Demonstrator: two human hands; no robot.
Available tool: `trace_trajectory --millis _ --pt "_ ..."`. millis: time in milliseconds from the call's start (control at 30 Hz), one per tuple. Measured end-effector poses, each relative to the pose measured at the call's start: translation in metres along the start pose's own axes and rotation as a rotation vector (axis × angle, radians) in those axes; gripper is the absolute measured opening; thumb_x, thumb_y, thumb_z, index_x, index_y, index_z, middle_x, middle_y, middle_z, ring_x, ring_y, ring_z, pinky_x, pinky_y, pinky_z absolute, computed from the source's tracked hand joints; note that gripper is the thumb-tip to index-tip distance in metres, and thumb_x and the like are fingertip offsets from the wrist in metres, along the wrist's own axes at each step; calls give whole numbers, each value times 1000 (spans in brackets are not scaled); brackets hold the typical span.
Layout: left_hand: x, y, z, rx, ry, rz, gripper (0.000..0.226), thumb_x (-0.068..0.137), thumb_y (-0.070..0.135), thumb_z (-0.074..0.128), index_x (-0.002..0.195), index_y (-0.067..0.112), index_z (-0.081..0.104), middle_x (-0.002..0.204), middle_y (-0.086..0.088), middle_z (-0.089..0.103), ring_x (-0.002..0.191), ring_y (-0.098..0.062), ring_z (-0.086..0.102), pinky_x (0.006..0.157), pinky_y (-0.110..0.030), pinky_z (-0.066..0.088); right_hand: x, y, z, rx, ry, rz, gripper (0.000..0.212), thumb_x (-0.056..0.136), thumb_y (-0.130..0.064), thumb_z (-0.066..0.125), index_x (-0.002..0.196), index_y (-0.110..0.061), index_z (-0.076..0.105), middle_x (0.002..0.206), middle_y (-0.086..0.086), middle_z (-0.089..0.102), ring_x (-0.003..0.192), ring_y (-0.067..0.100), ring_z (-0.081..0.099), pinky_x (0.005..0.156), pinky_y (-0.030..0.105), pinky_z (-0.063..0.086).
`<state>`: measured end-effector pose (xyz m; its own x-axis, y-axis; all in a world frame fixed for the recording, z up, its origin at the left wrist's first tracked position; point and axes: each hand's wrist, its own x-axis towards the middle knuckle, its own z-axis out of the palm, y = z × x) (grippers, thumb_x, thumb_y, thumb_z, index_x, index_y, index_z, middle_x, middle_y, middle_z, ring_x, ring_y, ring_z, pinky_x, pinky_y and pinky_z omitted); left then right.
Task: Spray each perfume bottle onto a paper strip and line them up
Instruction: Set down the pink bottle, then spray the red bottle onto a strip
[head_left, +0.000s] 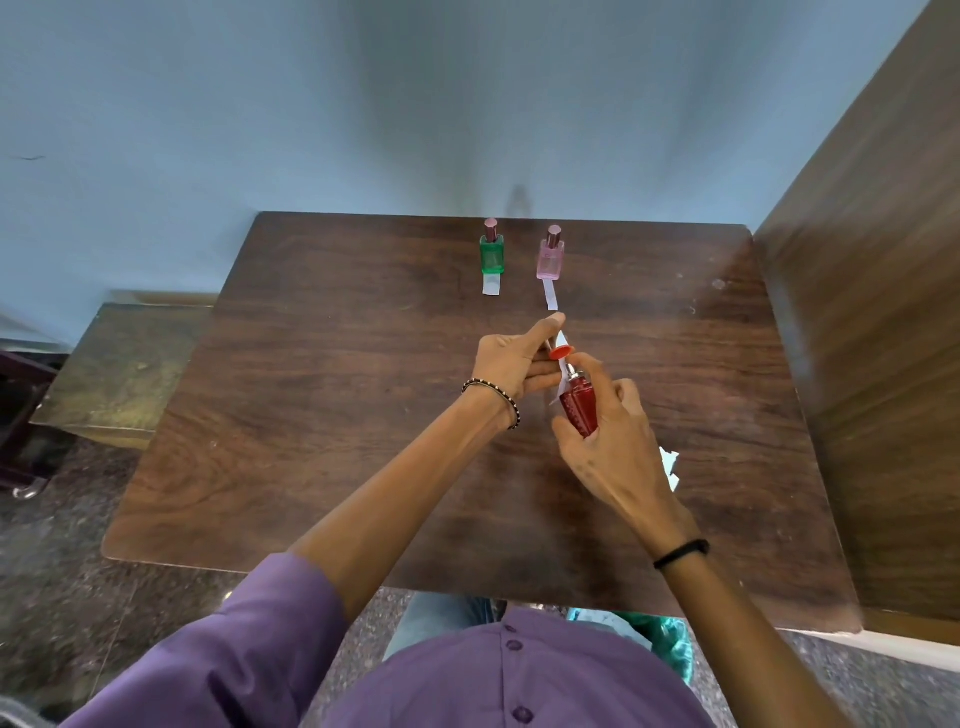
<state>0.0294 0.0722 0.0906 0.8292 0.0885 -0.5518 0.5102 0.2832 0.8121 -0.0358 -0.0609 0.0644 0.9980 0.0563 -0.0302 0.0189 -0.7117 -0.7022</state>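
**Finger positions at the red bottle (577, 408)**

Right hand (610, 441): fingers (628, 395) and thumb curl round the bottle's faceted body, and the index finger arches toward the metal sprayer (571, 371). Left hand (511, 361): thumb raised, the other fingers pinching a paper strip (561, 382) just beside the sprayer. An orange cap (560, 352) sits at the same fingertips (which finger holds it cannot be told). All are held above the middle of the desk (311, 415), slightly toward its right edge.

Handling, as judged: the bottle looks like glass, so hard, slick and breakable if dropped. Grip the body, not the neck, and leave one finger free for the sprayer. The strip is thin, limp and light. Hold it by one end, with the free end facing the nozzle.

Near the far edge stand a green bottle (491, 253) and a pink bottle (550, 258), side by side. Both are square and translucent, with dark round caps. A short strip (491, 286) runs from the green base toward the near edge, and a long strip (549, 297) from the pink. Torn paper (670, 467) lies toward the right edge, partly behind the right hand. The desk surface is dark wood-grain with rounded corners.
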Motion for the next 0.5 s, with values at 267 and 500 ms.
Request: trace_trajectory --millis 267,500 --pt "5 -2 6 34 -14 -24 32 80 34 78 84 2 71 96 -20 75 85 -27 75 79 -41 61 2 4 -2 -33 19 -3 64 92 -39 63 145 -49 29 108 3 42 87 21 59 69 32 54" --pt "5 0 12 -1 -14 -30 45 81 33 77 102 -7 70 98 -21 75 85 -26 74 74 -36 62 0 6 -3 -45 34 23 66 93 -42 63 147 -48 27 111 2 38 90 20 58 72 34 60"
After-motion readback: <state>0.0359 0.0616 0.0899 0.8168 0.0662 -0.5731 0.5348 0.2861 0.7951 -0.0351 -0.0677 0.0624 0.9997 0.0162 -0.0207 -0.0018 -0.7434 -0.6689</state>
